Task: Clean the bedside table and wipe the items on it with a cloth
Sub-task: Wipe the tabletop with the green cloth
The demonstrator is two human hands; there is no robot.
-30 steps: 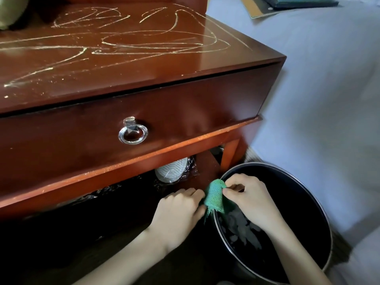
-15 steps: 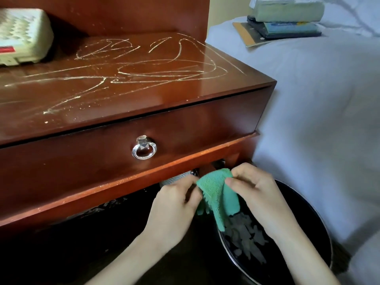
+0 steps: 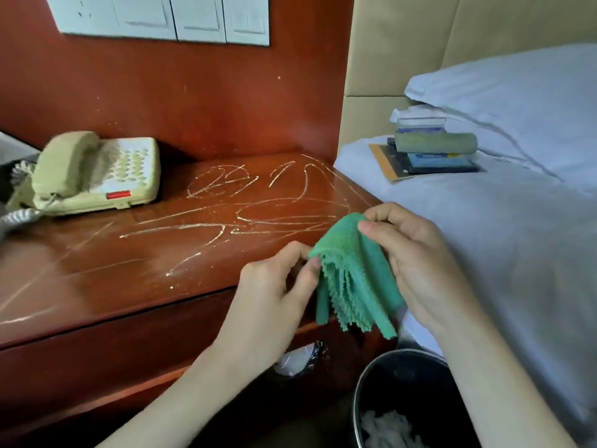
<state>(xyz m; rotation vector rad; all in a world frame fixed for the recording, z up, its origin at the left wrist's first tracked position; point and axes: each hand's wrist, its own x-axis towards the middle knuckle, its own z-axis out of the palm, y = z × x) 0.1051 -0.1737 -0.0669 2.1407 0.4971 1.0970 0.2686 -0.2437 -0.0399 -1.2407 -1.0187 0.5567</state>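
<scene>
A folded green cloth (image 3: pixel 353 274) hangs between my two hands above the front right corner of the reddish-brown bedside table (image 3: pixel 97 273). My left hand (image 3: pixel 274 292) pinches the cloth's left edge. My right hand (image 3: pixel 416 263) grips its top and right side. Pale, gritty scribbled streaks (image 3: pixel 245 208) cover the tabletop. A cream desk telephone (image 3: pixel 93 173) with a red label sits at the table's back left.
A black waste bin (image 3: pixel 403 399) with white scraps inside stands on the floor below my hands. The white bed (image 3: pixel 500 237) lies to the right, with a stack of books, a rolled cloth and a tissue box (image 3: pixel 429 147). Wall switches (image 3: pixel 168 17) sit above the table.
Both hands have lifted the green cloth from over the waste bin up to tabletop height. The view has risen, bringing the telephone, wall and pillow into sight.
</scene>
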